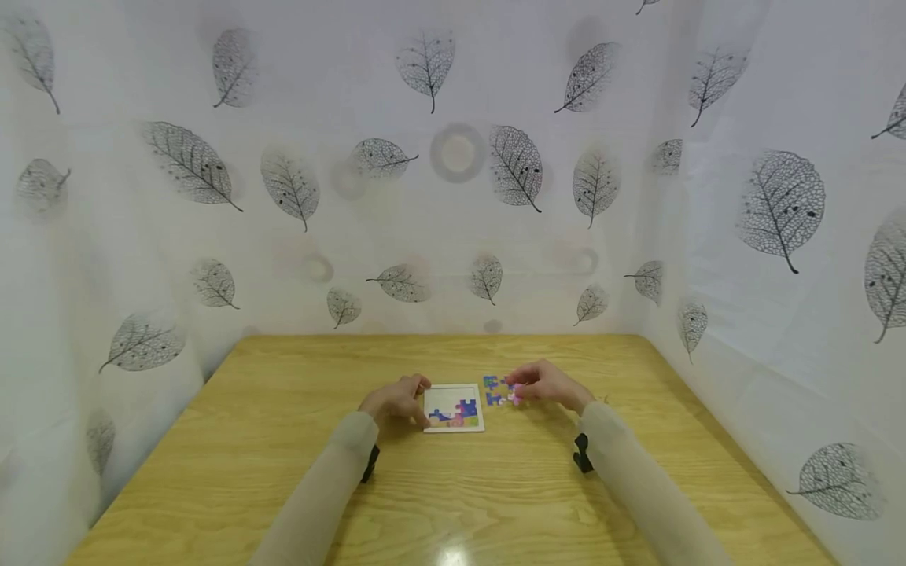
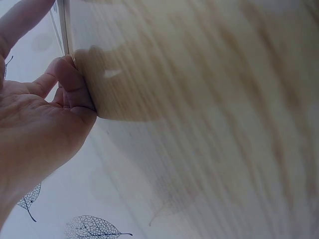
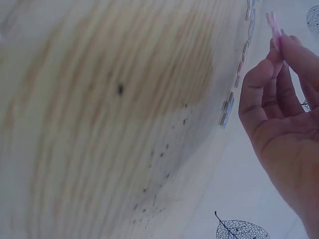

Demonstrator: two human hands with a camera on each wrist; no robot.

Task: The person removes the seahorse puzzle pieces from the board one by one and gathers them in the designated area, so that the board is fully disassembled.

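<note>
A white square puzzle tray [image 1: 454,386] lies on the table, its lower part filled with colourful pieces. My left hand [image 1: 398,399] holds the tray at its left side, fingers at the far corner and thumb at the near one. In the left wrist view the left hand [image 2: 47,107] lies low against the tabletop, its fingers bent. My right hand [image 1: 548,384] pinches a pink puzzle piece [image 3: 274,31] between thumb and fingertips, raised over the table in the right wrist view. Loose puzzle pieces [image 1: 493,398] lie between the tray and the right hand.
The wooden table [image 1: 453,487] reaches back to a white curtain [image 1: 453,212] printed with dark leaves, which also hangs along both sides. In the right wrist view, several loose pieces [image 3: 227,109] show edge-on along the tabletop. Dark straps sit at both wrists.
</note>
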